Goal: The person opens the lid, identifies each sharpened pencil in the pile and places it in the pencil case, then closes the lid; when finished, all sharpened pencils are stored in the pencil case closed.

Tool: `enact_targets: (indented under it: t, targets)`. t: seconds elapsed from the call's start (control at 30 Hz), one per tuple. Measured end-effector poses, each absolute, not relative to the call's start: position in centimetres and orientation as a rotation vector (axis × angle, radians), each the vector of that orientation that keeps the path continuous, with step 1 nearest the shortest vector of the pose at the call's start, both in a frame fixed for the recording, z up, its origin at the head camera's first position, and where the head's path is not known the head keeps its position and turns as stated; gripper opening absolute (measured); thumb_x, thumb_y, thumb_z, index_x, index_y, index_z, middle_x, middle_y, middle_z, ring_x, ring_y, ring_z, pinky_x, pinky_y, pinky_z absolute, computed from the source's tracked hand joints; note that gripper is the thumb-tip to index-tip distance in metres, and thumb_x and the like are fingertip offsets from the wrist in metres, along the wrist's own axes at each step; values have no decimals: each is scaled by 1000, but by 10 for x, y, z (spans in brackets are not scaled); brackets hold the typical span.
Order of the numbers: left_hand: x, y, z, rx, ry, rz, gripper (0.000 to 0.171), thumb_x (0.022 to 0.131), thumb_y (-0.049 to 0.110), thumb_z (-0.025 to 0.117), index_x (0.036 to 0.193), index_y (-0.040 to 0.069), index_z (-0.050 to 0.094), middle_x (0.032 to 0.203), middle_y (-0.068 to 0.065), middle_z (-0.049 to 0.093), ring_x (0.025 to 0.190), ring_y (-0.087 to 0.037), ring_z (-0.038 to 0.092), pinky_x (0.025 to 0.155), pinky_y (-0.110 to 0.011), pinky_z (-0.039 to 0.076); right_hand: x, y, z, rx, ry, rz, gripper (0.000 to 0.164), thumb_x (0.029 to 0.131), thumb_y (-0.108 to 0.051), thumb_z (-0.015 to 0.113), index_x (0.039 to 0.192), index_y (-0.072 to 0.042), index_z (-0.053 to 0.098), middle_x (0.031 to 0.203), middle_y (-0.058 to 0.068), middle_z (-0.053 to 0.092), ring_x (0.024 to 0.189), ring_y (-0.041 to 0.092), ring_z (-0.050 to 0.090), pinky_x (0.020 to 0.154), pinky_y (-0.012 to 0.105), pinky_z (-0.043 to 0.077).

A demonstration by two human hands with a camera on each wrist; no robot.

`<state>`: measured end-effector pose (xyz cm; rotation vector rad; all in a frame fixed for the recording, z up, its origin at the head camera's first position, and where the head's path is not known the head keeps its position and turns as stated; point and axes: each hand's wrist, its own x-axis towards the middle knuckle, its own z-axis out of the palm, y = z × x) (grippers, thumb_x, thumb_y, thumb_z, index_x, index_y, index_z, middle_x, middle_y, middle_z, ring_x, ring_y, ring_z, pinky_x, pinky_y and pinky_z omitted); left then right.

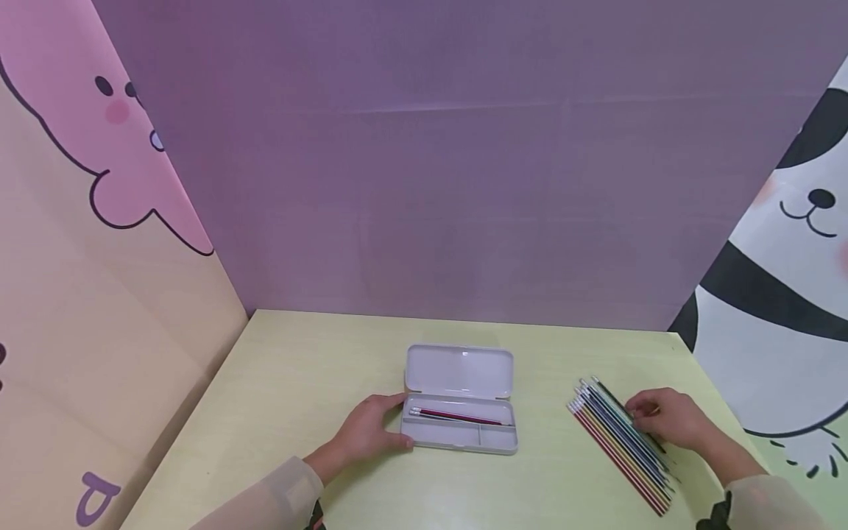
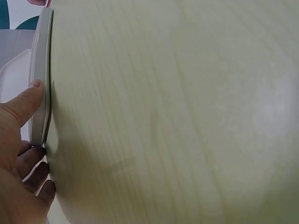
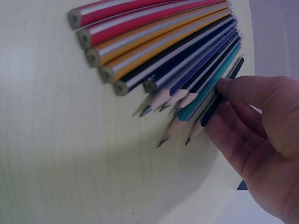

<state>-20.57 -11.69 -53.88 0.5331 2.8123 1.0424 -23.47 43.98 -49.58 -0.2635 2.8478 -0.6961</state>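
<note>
An open light-grey pencil case (image 1: 457, 439) lies with its lid (image 1: 459, 370) folded back. In its rear compartment rest a red pencil (image 1: 464, 417) and a darker one beside it. My left hand (image 1: 371, 430) grips the case's left end, thumb on the front side (image 2: 39, 93). To the right, several pencils (image 1: 616, 434) in red, yellow, blue, black and teal lie side by side in a slanted row. My right hand (image 1: 672, 419) pinches the dark pencil (image 3: 212, 108) at the row's right edge, next to a teal pencil (image 3: 201, 95).
The pale wooden table (image 1: 318, 346) carries the case and pencils. A purple backdrop (image 1: 464, 184) rises behind it. Side panels show a pink cartoon figure (image 1: 79, 110) at left and a panda (image 1: 782, 294) at right.
</note>
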Motion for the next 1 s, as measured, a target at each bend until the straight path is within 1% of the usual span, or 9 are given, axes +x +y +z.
enact_targets:
  t: [0.13,0.33,0.47,0.6,0.77,0.9,1.0]
  targets:
    - [-205,-117,-540,542,2807,1048,89,75,43,90,149,7,54,142,-14,62,132,-35,56,112,-53,45,-235,439,-494,-254,2858,-686,24,89,-11,73,112,-1,73,91,3,70,77,15,59,58,26,51]
    - [-205,-119,-542,548,2819,1039,89,75,43,90,149,8,54,142,-14,63,131,-35,57,112,-53,46,-234,422,-477,-346,2826,-870,28,93,-9,72,119,1,70,92,5,70,74,8,59,59,28,57]
    - [-206,-120,-542,551,2826,1032,89,75,45,90,149,8,54,142,-13,63,131,-34,57,112,-52,46,-235,392,-454,-450,2793,-964,27,94,-7,71,120,1,69,92,4,68,75,7,60,60,29,59]
    - [-206,-119,-543,542,2813,1048,89,76,44,90,149,8,54,142,-13,62,132,-34,56,112,-52,46,-237,355,-436,-577,2768,-983,25,94,-7,71,118,-2,71,93,3,69,80,10,62,63,29,59]
    - [-207,-118,-542,527,2798,1045,90,76,44,90,149,7,53,143,-13,62,132,-34,56,113,-52,46,-247,311,-437,-698,2733,-951,24,92,-9,75,116,-7,73,92,-3,70,85,11,65,67,25,58]
    - [-207,-118,-541,531,2801,1041,89,77,44,89,150,7,53,144,-13,61,134,-34,55,114,-51,45,-255,277,-441,-781,2674,-977,23,91,-7,75,114,-7,74,91,-3,71,86,12,66,68,26,58]
    - [-207,-117,-540,535,2801,1046,88,77,43,89,150,7,53,145,-12,61,135,-34,54,114,-51,44,-258,252,-444,-854,2640,-985,22,90,-5,76,111,-8,75,92,-2,72,86,12,66,72,26,58]
